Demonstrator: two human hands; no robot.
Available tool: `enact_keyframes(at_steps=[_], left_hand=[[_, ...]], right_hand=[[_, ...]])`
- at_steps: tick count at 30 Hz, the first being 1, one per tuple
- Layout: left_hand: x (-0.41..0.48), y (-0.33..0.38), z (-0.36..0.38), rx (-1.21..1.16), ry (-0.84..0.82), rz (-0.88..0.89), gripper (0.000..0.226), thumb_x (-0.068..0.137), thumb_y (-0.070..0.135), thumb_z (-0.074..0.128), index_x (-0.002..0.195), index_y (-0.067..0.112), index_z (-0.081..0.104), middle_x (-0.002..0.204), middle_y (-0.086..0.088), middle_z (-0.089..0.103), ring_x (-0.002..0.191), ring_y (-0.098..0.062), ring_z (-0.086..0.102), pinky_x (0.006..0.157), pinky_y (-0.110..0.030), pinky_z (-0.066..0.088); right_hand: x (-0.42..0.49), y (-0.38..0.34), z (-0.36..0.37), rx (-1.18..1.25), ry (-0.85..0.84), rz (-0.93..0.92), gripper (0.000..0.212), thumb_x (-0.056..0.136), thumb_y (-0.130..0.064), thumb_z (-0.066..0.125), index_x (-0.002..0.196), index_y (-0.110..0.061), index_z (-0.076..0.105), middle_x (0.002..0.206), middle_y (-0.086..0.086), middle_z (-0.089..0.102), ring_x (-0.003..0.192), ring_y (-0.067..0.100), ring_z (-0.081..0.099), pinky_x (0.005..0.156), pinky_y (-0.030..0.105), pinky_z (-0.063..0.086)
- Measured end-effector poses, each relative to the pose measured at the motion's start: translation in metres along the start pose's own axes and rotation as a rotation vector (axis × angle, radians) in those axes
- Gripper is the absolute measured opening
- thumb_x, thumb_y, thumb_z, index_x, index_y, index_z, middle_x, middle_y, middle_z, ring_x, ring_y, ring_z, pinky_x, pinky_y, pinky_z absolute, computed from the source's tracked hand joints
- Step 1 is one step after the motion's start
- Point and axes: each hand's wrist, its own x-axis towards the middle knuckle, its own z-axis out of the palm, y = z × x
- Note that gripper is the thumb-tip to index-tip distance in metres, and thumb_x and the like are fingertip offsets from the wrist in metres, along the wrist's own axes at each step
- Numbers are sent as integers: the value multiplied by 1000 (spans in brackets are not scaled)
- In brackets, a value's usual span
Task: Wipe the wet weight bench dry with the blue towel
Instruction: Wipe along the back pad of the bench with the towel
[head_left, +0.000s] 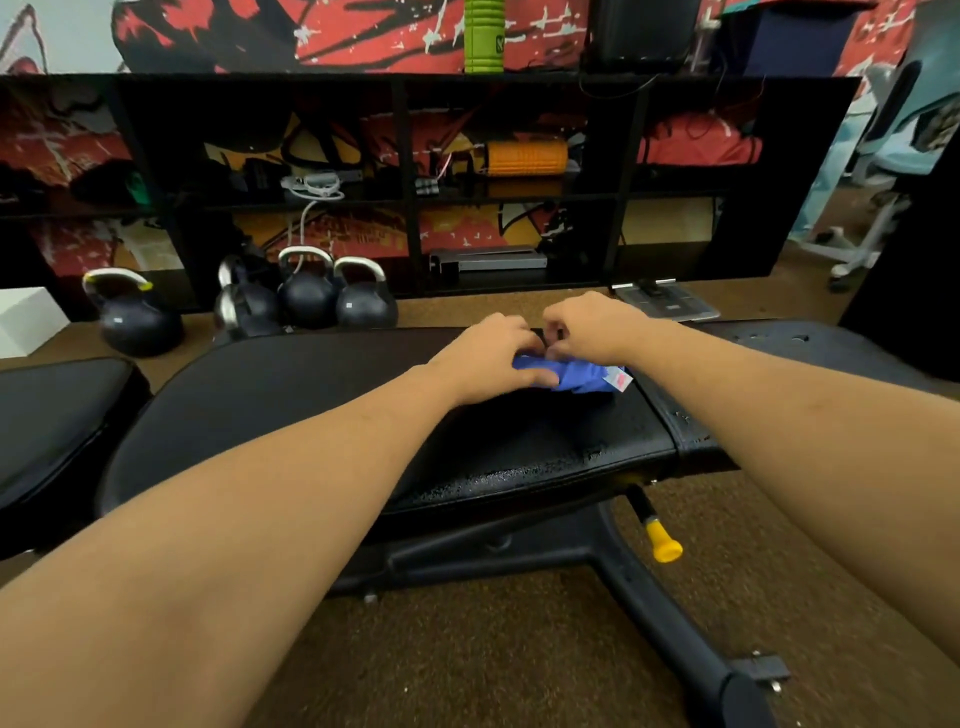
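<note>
Blue towel (582, 376) lies bunched on the weight bench (311, 410), toward the far edge of the main pad and right of its middle. Left hand (488, 358) covers the towel's left end, fingers curled over the cloth and thumb along its near side, gripping it. Right hand (592, 327) comes in from the far right, fingers curled down into the top of the wad; contact is partly hidden, but it appears to pinch the cloth. Judgement: both hands meet on the towel to gather it into a pad fit for pressing and dragging. The wad's long axis runs left to right, along the bench's length; a white-and-pink label (619, 378) marks its right end, pointing right and slightly near. Water beads (550, 467) show on the near right part of the pad and on the seam beside it, so the wet zone sits just near of the towel. Kettlebells (311, 296) stand on the floor beyond the bench.
</note>
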Motion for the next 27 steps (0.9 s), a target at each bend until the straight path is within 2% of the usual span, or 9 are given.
enact_keyframes(at_steps=[2,4,7,11,14,17,20,23,27], left_hand=[[-3,0,1,-14,-145,17,46,87,51,67,122,22,66,114,3,62,104,-17,54,89,-34,44],[0,-1,-3,-74,-148,-39,37,88,36,69,121,20,68,114,3,66,103,-16,58,89,-32,44],[11,2,-18,-239,-169,-150,31,88,25,69,118,20,71,110,3,70,100,-15,63,84,-28,47],[17,1,-33,-475,-245,-269,30,94,27,65,123,19,67,118,2,67,107,-13,62,88,-28,50],[14,-10,-31,-318,-69,-327,33,101,29,53,132,20,61,131,1,62,117,-15,57,97,-30,46],[2,-36,-24,-174,73,-396,38,98,7,45,132,15,61,135,-4,61,124,-20,55,103,-29,40],[-24,-64,-10,-12,-14,-384,47,99,3,39,142,15,52,147,-8,52,135,-25,46,113,-33,33],[-45,-75,7,21,-48,-391,45,108,15,31,152,16,37,160,-9,31,147,-25,29,119,-34,23],[-47,-80,13,-98,124,-437,42,107,18,35,147,21,47,156,-10,39,142,-27,38,116,-36,30]], right_hand=[[-5,2,-6,109,-179,-26,25,87,-46,66,103,-26,65,98,-5,61,92,16,57,76,31,43],[-10,4,-16,138,-314,1,32,83,-48,71,109,-29,65,96,-10,60,91,11,56,77,30,43],[-10,10,-34,137,-424,35,34,83,-26,75,115,-28,67,102,-8,66,98,15,63,87,34,53],[-12,16,-55,436,-615,236,29,95,-9,60,122,-17,65,111,15,71,96,30,71,87,44,58],[-11,13,-53,128,-450,249,39,99,-29,55,136,-22,53,126,12,60,102,32,67,82,43,59],[-10,2,-26,-10,-39,-66,49,96,-45,53,141,-28,50,142,1,52,127,23,51,104,37,44],[-23,-12,22,13,-44,-354,61,97,-58,41,153,-37,26,161,-10,23,146,10,24,118,36,26],[-20,-5,60,97,-87,-288,64,101,-54,31,156,-34,5,164,-10,-1,150,6,1,122,30,9],[14,10,74,108,59,-7,59,106,-34,29,157,-11,8,165,8,-2,152,23,1,122,36,9]])
